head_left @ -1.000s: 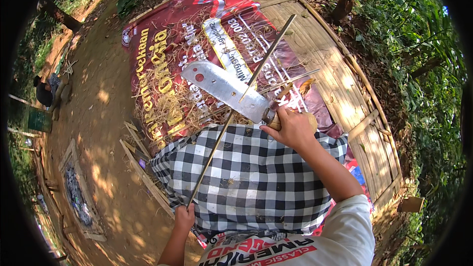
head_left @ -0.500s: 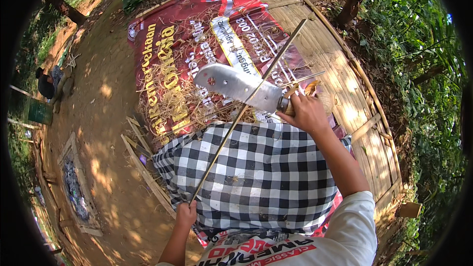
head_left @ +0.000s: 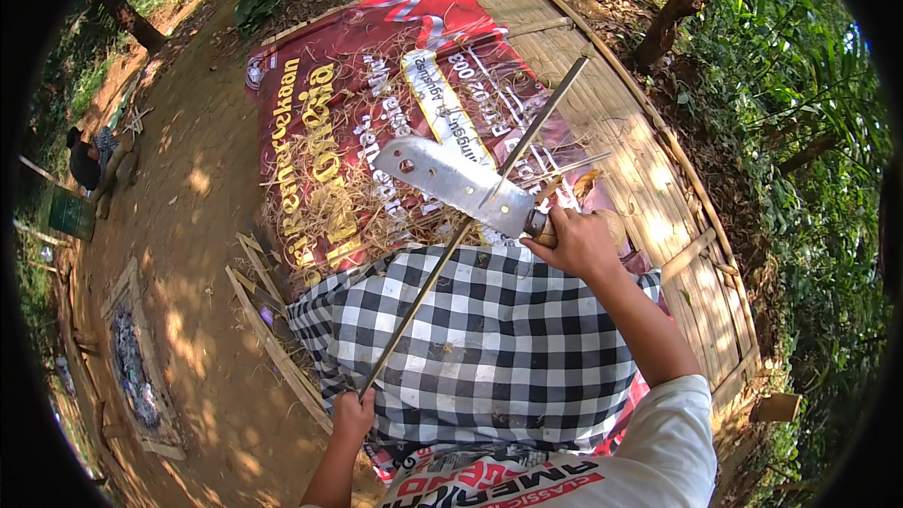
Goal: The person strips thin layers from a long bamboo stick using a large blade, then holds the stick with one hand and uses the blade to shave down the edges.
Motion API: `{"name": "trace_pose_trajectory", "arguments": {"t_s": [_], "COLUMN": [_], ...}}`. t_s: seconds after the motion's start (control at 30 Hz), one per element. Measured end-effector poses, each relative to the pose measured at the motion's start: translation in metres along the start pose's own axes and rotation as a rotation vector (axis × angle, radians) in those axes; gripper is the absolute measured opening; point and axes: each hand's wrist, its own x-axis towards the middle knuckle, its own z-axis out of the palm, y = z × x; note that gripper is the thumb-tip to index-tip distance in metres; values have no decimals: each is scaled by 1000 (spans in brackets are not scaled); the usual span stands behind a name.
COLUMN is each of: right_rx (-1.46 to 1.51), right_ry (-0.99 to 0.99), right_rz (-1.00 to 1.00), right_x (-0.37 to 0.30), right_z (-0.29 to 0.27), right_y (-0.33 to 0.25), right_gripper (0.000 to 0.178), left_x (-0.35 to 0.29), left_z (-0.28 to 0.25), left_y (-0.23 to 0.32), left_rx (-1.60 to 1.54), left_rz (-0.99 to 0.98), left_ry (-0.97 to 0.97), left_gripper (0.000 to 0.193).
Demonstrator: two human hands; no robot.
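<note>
My right hand is closed round the wooden handle of a broad cleaver, its blade pointing up and left. The blade lies across a long thin strip of bamboo, touching it above its middle. My left hand grips the near end of that strip, low at the left of my lap. From there the strip slants up and right over a black-and-white checked cloth spread on my lap. Curly shavings are scattered over the red printed banner in front of me.
The banner covers part of a slatted bamboo platform. Wooden pieces stick out at the platform's left edge. On the dirt ground at far left, a person sits near a green container. A framed pit lies lower left; plants line the right.
The cleaver's blade tip has dipped slightly, and the blade still crosses the strip. The whole view has shifted a little, with the banner lower in the picture. Both hands keep their grips.
</note>
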Motion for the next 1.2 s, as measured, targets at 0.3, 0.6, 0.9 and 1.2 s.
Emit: {"name": "trace_pose_trajectory", "arguments": {"t_s": [0.3, 0.6, 0.9, 1.2], "right_rx": [-71, -170, 7, -139], "right_ry": [106, 36, -155, 79], "right_rz": [-420, 177, -222, 284], "right_x": [-8, 9, -24, 44], "right_z": [4, -20, 1, -38], "right_y": [-22, 45, -41, 60], "right_gripper": [55, 58, 60, 54], "left_x": [-5, 1, 0, 3], "left_z": [6, -1, -3, 1], "left_y": [-16, 0, 3, 0], "left_rx": [-42, -52, -78, -75], "left_rz": [44, 93, 65, 94], "left_ry": [24, 27, -3, -6], "left_gripper": [54, 54, 51, 56]}}
